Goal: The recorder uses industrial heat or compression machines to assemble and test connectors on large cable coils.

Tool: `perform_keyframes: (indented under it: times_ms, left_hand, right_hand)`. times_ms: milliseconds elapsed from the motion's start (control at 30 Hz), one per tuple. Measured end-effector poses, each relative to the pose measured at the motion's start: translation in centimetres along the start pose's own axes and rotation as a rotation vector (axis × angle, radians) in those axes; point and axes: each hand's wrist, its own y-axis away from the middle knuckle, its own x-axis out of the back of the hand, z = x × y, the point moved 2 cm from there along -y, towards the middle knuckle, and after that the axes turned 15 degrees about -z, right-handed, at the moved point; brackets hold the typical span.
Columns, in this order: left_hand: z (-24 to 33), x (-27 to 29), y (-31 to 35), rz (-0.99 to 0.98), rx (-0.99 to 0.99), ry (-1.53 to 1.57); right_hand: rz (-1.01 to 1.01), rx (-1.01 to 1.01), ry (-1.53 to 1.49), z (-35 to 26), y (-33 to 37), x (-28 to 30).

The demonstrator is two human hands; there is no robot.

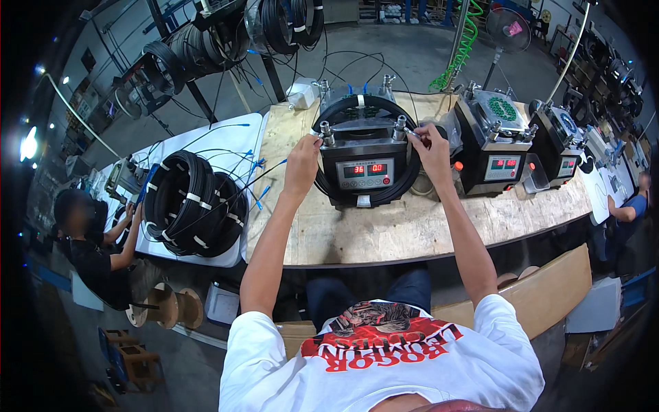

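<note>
A black bench machine (357, 154) with a red-lit panel stands in front of me on the wooden worktop. Around its body hangs a coil of black cable (414, 175), bound with white ties. My left hand (302, 165) pinches a small metal lever at the machine's near left corner post (328, 134). At the near right corner post (400, 128), the fingers of my right hand (434, 150) are closed on a matching lever. Fingertips partly hide both levers. Behind the coil, blue-tipped cable ends (364, 89) reach the machine's far side.
Two similar machines (495, 141) (559, 144) stand to the right on the worktop (312, 240). Bundled black cable coils (182, 202) lie on a white table at left. Beside that table a person (96, 247) works; another person (628, 206) is at far right. Cable spools hang behind.
</note>
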Motion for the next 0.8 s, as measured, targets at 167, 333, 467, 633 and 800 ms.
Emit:
perform_keyframes:
  times_ms: [167, 333, 467, 633, 800]
  left_hand:
    - [-0.5, -0.3, 0.2, 0.016, -0.101, -0.118]
    - [-2.1, 1.2, -1.6, 0.103, -0.194, 0.015]
    - [-2.7, 2.3, -5.7, 0.079, 0.085, 0.313]
    - [-5.1, 0.1, -11.4, -0.017, 0.310, 0.361]
    - [-4.2, -3.3, -14.4, -0.004, 0.636, 0.444]
  right_hand:
    - [0.065, 0.014, -0.082, 0.9, -0.2, -0.2]
    - [0.015, -0.003, -0.007, 1.1, -1.0, 0.3]
    - [0.047, 0.044, 0.103, 2.2, -3.8, 1.8]
    - [0.054, 0.002, 0.000, 2.8, -10.7, 2.0]
    - [-0.049, -0.342, -0.246, 1.3, -14.4, 0.8]
